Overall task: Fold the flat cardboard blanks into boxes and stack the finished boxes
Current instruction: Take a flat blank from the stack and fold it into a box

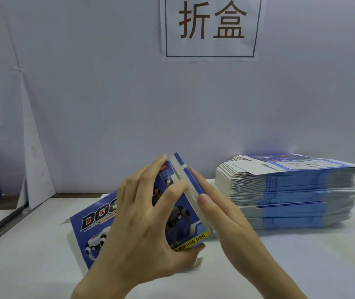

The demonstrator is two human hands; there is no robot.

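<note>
One white table (301, 268), pale wall (107, 93), paper sign (211, 48), stacked blanks (291, 190), held box (90, 229)

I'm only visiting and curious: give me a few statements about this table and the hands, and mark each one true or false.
1. The stack of flat blanks lies to the right of the box being folded. True.
2. Both hands are off the box. False: the left hand grips it, and the right hand presses straight fingers against its side.
3. The box is mostly red. False: it is mostly blue.
4. A paper sign hangs on the wall behind the table. True.
</note>
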